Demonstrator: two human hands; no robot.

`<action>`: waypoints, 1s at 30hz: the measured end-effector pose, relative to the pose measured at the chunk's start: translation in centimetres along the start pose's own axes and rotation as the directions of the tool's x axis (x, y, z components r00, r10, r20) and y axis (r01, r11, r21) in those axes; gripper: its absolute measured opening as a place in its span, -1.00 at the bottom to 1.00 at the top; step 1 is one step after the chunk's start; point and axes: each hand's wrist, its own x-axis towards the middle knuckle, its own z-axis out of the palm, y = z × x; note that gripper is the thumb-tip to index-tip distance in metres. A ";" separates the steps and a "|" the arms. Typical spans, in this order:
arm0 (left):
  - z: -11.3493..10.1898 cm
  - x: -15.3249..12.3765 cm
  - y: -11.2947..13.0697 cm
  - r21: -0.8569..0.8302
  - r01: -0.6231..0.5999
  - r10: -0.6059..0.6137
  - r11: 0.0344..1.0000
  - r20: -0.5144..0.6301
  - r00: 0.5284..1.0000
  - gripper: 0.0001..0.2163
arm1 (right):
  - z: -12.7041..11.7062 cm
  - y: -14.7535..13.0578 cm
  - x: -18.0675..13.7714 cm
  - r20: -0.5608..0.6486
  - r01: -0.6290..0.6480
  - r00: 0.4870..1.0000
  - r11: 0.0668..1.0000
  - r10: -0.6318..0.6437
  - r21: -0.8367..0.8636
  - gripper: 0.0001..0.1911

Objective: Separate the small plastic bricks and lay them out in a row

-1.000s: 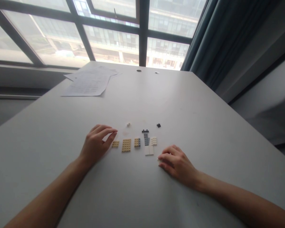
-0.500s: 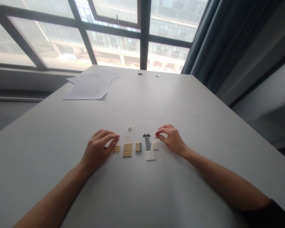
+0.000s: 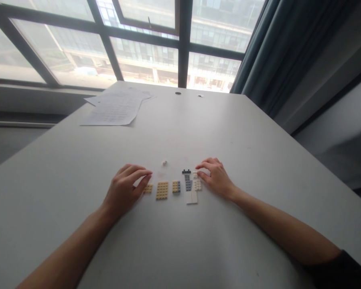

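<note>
My left hand [image 3: 128, 184] rests on the table at the left end of a row of toy building bricks. Its thumb and index fingertips come together, and whatever lies between them, if anything, is too small to see. Partly behind its thumb lies a small tan plate [image 3: 148, 188]. My right hand [image 3: 214, 176] is open, thumb and fingers apart, beside a small white piece [image 3: 195, 175] on the table. Near it are a white studded plate [image 3: 197, 185], a grey plate [image 3: 188, 185], a dark hinge-like piece [image 3: 186, 171] and smooth white tiles [image 3: 191, 197].
Between the hands lie a larger tan plate [image 3: 162, 190] and a tan-and-grey brick stack [image 3: 176, 187]. A tiny white piece [image 3: 164, 163] sits farther off. Printed papers [image 3: 111, 108] lie at the back left of the white table [image 3: 180, 249]. A window and a dark curtain [image 3: 266, 52] stand beyond.
My right hand has let go of the small white piece, which now lies beside the dark piece, and its fingers have spread. The left hand has stayed in place.
</note>
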 end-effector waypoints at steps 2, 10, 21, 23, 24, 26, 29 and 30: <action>0.0 0.0 0.0 -0.001 0.006 -0.006 1.000 0.003 1.000 -0.91 | -0.5 0.0 -1.3 0.005 0.125 0.992 0.992 -0.125 0.000 -0.87; -0.1 0.2 0.2 0.012 0.003 -0.003 1.000 0.013 1.000 -0.88 | -0.4 -0.1 -4.4 0.084 0.401 0.915 0.912 -0.395 -0.082 -0.82; -0.2 0.5 0.0 0.030 0.082 -0.083 0.996 0.028 0.996 -0.82 | -0.9 0.7 -3.6 -0.043 0.331 0.942 0.942 -0.334 -0.061 -0.77; 0.0 1.2 -0.2 0.048 0.136 -0.140 0.989 0.075 0.987 -0.79 | -1.1 1.3 -2.9 -0.071 0.278 0.957 0.960 -0.280 -0.029 -0.78; 0.2 1.7 -0.2 0.058 0.164 -0.169 0.985 0.117 0.979 -0.77 | -1.2 1.6 -2.6 -0.079 0.252 0.964 0.968 -0.252 -0.015 -0.78; 0.8 2.8 0.0 0.086 0.220 -0.234 0.972 0.210 0.949 -0.74 | -1.2 2.0 -2.0 -0.097 0.187 0.978 0.982 -0.186 0.006 -0.79; 2.0 4.5 0.8 0.165 0.305 -0.342 0.938 0.290 0.894 -0.71 | -1.0 2.3 -1.3 -0.118 0.068 0.991 0.997 -0.063 0.037 -0.82; 2.4 5.0 1.1 0.197 0.322 -0.369 0.926 0.296 0.881 -0.70 | -0.8 2.4 -1.1 -0.119 0.039 0.992 0.998 -0.033 0.048 -0.82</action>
